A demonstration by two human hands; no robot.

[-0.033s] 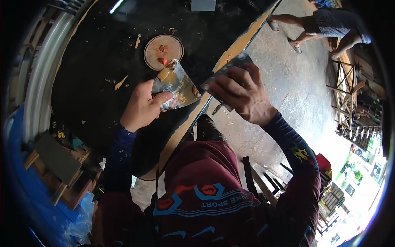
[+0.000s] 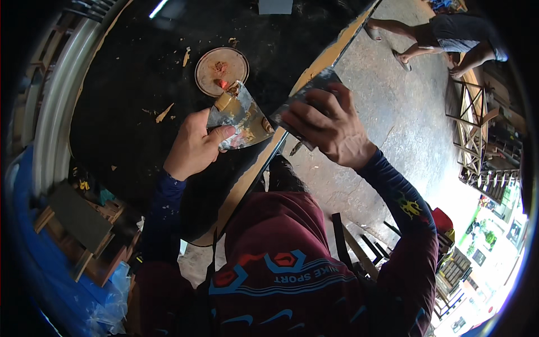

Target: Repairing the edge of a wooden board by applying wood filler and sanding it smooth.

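A: What is held in the left hand [image 2: 193,147]?
B: A smeared metal plate [image 2: 245,117] is gripped there, near the middle of the frame, with the thumb pressed on its face. It is streaked with grey, tan and pinkish matter.

A: And in the right hand [image 2: 336,128]?
B: A dark flat plate [image 2: 302,94] is clasped under bent fingers, just right of centre, with its grip closed. The near corners of both plates are brought close together; whether they touch cannot be told.

A: Where is the round lid [image 2: 206,72] placed?
B: It is laid on the black surface [image 2: 126,84], above centre. A reddish smear [image 2: 220,68] and a red lump [image 2: 222,84] are carried on it, and its lower right rim is met in view by the smeared metal plate's top corner.

A: What else is seen?
B: Tan scraps [image 2: 164,113] are scattered left of the lid. At the upper right, a person's bare legs [image 2: 394,26] are seen over the concrete floor [image 2: 401,115].
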